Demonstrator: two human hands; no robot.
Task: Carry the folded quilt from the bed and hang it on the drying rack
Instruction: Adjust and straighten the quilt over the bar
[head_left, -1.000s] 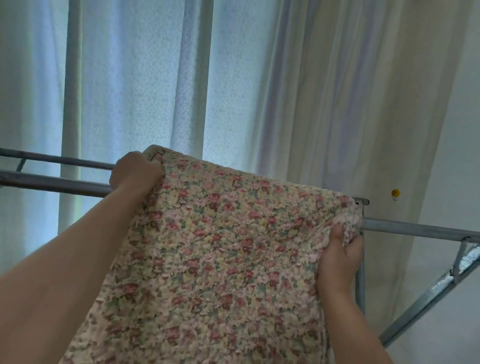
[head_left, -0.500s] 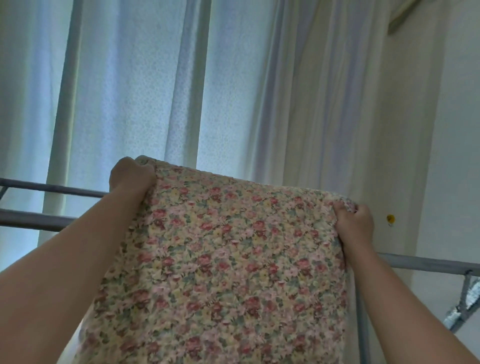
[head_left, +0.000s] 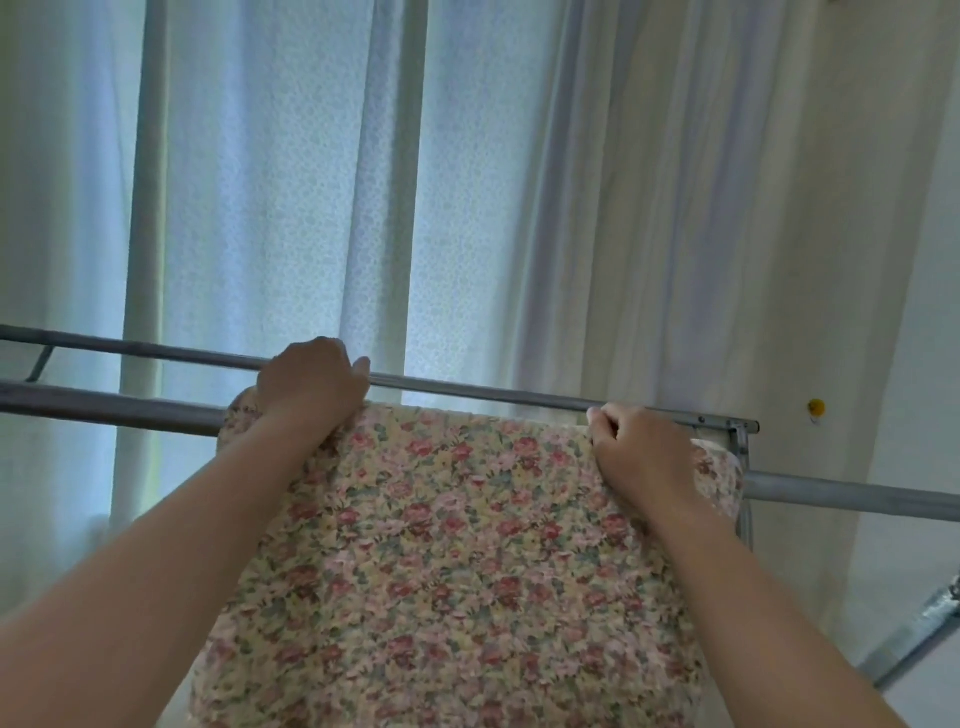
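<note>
Presently the largest item in view is the pale curtain (head_left: 322, 208), covering the whole far side. In front of it stands the drying rack (head_left: 519, 395), a grey metal frame with a far bar and a near bar running left to right and an upright post at the right end.

The quilt (head_left: 441, 571), floral and folded, is raised to the rack. Its top edge lies at the level of the near bar and hides the middle stretch of that bar; the rest hangs toward the person. Whether any cloth has passed over to the far side cannot be told.

Judgement: the carrying is done and the hanging step is in hand. The next move calls for pushing the top edge across the bar so that the weight balances on both sides, then letting go. A lopsided drape could slide back off.

The left hand (head_left: 311, 389) is closed over the top edge near the quilt's left corner, thumb tip close to the far bar. The right hand (head_left: 641, 452) is curled shut, pinching the top edge near the right corner.

A small yellow object (head_left: 816, 406) sits on the wall at right.
</note>
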